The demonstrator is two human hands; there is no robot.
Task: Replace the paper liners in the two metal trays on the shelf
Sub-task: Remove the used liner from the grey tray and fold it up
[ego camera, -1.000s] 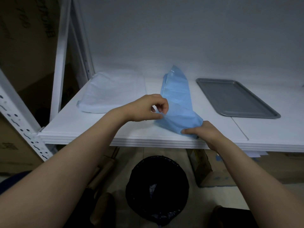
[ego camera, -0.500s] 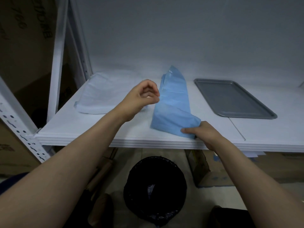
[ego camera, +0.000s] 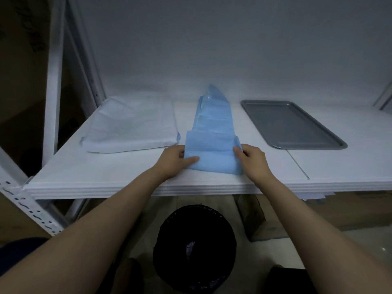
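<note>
- The left hand (ego camera: 176,160) has dropped from where it hung curled above the shelf half a second ago. It now pinches the left edge of the folded blue liner (ego camera: 212,153), thumb flat on top and the fingers seemingly tucked beneath.
- The right hand (ego camera: 252,158) has left the near right corner it was pressing. It now nips the liner's right edge between thumb and fingertips (ego camera: 237,150).
- With both edges held, my judgement is that one fresh liner is about to be lifted off and opened out; none has been laid yet.
- The liner lies at the frame's centre near the front of the white shelf (ego camera: 106,177). The rest of the blue liner pack (ego camera: 214,115) tapers away behind it.
- Both forearms reach up from the lower corners of the frame, converging on the liner, wrists low over the shelf's front lip.
- Right of centre, the bare metal tray (ego camera: 292,124) lies flat, apart from the pack.
- Left of centre is a white sheet (ego camera: 131,126); whether a tray sits under it I cannot tell.
- A black bin (ego camera: 195,247) stands under the shelf.
</note>
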